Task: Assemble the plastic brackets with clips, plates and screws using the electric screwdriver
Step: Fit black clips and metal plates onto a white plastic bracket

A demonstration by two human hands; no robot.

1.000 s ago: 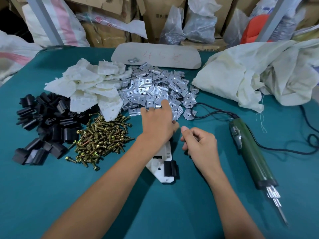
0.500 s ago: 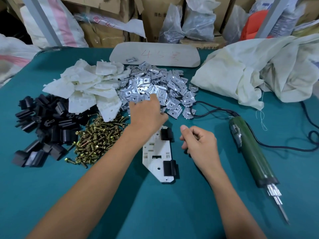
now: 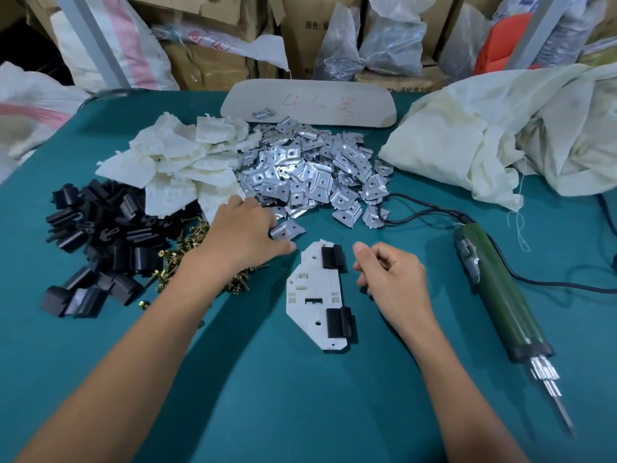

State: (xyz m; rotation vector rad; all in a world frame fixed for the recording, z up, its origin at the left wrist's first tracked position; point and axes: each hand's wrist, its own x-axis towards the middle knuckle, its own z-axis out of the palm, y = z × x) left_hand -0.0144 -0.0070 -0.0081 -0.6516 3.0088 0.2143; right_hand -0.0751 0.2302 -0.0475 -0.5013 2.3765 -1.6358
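Observation:
A white plastic bracket lies flat on the teal table with two black clips fitted on its right edge. My left hand sits at the near edge of the pile of metal plates, and its fingertips pinch one metal plate just above the bracket. My right hand rests right of the bracket, fingers loosely curled, with nothing seen in it. The green electric screwdriver lies further right, bit pointing toward me.
Loose black clips are heaped at the left, brass screws beside my left wrist, and white brackets behind them. A crumpled cream cloth, the screwdriver's black cable and a grey board lie at the back.
My left hand has moved left and back out of the plate pile with one plate at its fingertips, uncovering the bracket. My right hand has stayed put.

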